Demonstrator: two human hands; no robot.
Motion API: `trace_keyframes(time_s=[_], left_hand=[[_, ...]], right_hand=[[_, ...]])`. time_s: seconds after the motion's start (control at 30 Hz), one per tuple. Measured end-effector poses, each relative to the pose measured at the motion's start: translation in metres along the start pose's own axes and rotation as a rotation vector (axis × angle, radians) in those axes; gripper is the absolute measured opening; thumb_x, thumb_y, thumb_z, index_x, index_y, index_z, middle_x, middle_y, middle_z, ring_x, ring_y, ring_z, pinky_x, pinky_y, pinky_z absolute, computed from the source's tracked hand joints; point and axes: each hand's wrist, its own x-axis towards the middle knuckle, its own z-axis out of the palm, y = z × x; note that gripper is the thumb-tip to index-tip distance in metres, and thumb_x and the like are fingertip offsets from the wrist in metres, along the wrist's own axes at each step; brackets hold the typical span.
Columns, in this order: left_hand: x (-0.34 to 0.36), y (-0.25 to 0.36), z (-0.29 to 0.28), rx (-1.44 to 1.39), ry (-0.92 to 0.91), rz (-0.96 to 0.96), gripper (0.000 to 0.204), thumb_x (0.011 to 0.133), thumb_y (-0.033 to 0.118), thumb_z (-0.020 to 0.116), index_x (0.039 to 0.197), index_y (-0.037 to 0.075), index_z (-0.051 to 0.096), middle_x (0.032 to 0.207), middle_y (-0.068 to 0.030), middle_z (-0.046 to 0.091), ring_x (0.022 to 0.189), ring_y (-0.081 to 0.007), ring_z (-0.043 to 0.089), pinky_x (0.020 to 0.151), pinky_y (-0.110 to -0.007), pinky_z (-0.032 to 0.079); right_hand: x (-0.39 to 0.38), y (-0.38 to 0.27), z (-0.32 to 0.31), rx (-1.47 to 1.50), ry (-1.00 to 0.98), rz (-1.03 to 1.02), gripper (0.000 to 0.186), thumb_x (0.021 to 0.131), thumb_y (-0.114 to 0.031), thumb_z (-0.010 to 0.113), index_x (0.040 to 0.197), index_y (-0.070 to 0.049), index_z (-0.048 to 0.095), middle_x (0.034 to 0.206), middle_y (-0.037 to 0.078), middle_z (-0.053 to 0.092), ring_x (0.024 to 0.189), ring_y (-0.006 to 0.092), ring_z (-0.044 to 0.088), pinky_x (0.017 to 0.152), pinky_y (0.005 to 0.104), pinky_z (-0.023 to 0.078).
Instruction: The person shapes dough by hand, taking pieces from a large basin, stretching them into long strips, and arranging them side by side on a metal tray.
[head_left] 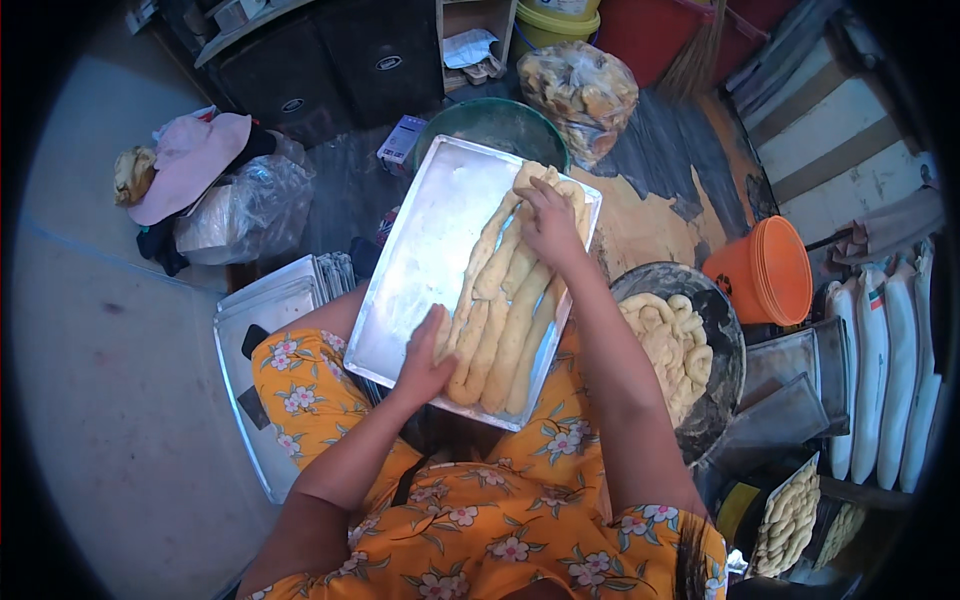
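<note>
A shiny metal baking tray (408, 235) lies tilted across my lap. Long ropes of pale dough (495, 345) fill its right half, side by side, bunched together at the far end. With bent fingers, my right hand (550, 225) grips the dough at that far end; its thumb is mostly hidden. My left hand (425, 362) rests against the near left side of the ropes, its thumb apart from its fingers. To the right, a dark round basin (728, 345) holds more dough (668, 350), some of it in thick coils.
Stacked metal trays (250, 300) stand on my left. A green basin (500, 120) and a plastic bag of bread pieces (580, 95) are beyond the tray. Orange buckets (770, 270) stand at right, above a tray of shaped dough (788, 520). A pink hat (195, 160) lies far left.
</note>
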Motion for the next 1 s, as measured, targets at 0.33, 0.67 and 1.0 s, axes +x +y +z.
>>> trace_keyframes(time_s=[0.33,0.67,1.0], left_hand=[[-0.004,0.029,-0.025,0.014,-0.080,-0.066,0.052,0.077,-0.004,0.054,0.129,0.002,0.050,0.124,-0.0219,0.052,0.120,-0.0368,0.048,0.102,-0.039,0.038],[0.015,0.085,0.001,0.354,-0.037,0.126,0.053,0.082,0.015,0.064,0.132,0.004,0.048,0.152,-0.0279,0.011,0.135,-0.0440,0.027,0.108,-0.048,0.027],[0.059,0.198,0.168,0.042,-0.425,0.573,0.042,0.088,0.022,0.061,0.126,0.008,0.054,0.149,-0.0259,0.023,0.131,-0.0424,0.033,0.107,-0.047,0.028]], right_hand=[[-0.197,0.158,-0.076,0.318,0.256,0.576,0.046,0.079,-0.011,0.062,0.124,-0.006,0.053,0.127,0.017,0.050,0.119,0.0306,0.048,0.102,0.0374,0.039],[-0.442,0.191,0.049,-0.455,-0.150,1.293,0.076,0.081,-0.037,0.059,0.143,-0.005,0.029,0.147,0.022,0.029,0.137,0.0398,0.024,0.108,0.0577,0.023],[-0.371,0.237,0.032,-0.243,0.147,1.029,0.051,0.080,-0.027,0.056,0.127,-0.006,0.053,0.140,0.018,0.039,0.134,0.0302,0.032,0.106,0.0602,0.023]])
